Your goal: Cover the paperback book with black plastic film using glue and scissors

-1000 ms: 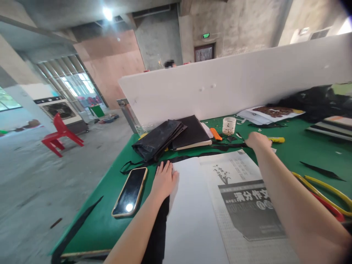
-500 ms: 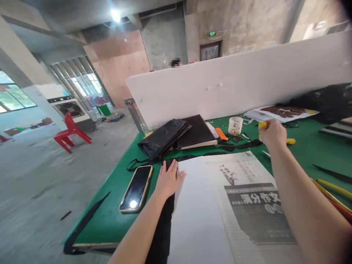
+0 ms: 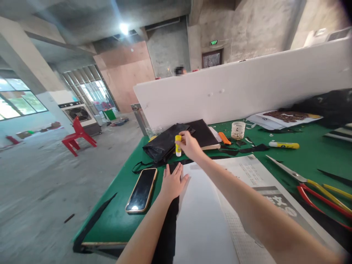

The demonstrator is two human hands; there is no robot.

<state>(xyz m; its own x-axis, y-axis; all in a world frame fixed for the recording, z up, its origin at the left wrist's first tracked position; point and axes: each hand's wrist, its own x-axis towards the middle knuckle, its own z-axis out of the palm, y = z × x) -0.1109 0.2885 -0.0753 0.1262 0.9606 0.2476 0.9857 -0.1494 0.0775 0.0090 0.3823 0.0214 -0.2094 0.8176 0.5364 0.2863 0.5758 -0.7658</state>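
Note:
Between the fingers of my right hand (image 3: 189,146) is a small yellow glue stick (image 3: 178,146), its white end pointing down, above the black material near the top edge of the white sheet. My left hand (image 3: 173,181) lies flat with fingers spread over the left edge of the white sheet (image 3: 198,212) and the black material (image 3: 166,227) under it. Printed paper (image 3: 247,168) lies to the right of the sheet, partly behind my right forearm. A second yellow glue stick (image 3: 284,145) rests on the green table (image 3: 110,223).
A phone (image 3: 141,190) lies left of my left hand. Scissors (image 3: 305,179) with red and yellow handles are at the right. A folded black bag (image 3: 162,143), black book (image 3: 205,134), orange cutter (image 3: 224,138) and clear cup (image 3: 238,131) stand before a white board (image 3: 236,88).
My right hand has moved left with the glue stick, from the right side of the table to above my left hand. The scissors and second glue stick now show fully. My left hand stays on the sheet.

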